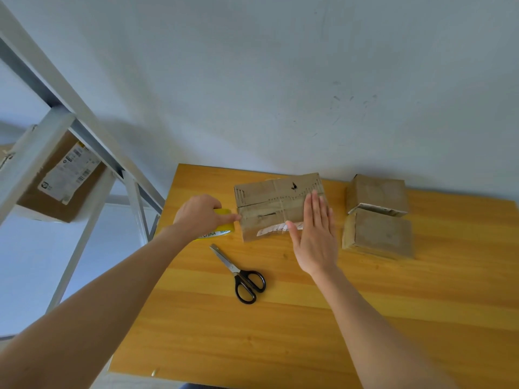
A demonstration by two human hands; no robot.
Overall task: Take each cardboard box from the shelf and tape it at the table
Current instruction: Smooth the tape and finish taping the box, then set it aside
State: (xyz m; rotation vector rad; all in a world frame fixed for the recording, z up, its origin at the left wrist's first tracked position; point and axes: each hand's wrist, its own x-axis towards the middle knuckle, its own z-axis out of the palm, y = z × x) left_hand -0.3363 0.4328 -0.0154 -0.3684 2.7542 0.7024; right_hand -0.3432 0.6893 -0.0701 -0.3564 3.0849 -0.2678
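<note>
A flat cardboard box [269, 203] lies near the far edge of the wooden table [280, 332]. My left hand [199, 216] grips a yellow tape roll [222, 227] at the box's left side, one finger reaching to the box's edge. My right hand [316, 234] lies flat with straight fingers on the right part of the box's top. Black-handled scissors [244, 275] lie on the table in front of the box. Two more cardboard boxes [377, 217] sit side by side at the right. One labelled box [60, 178] rests on the shelf at the left.
A white metal shelf frame [56, 130] stands left of the table, close to its left edge. A pale wall [280, 80] rises directly behind the table. Bare wood spreads across the near half of the table.
</note>
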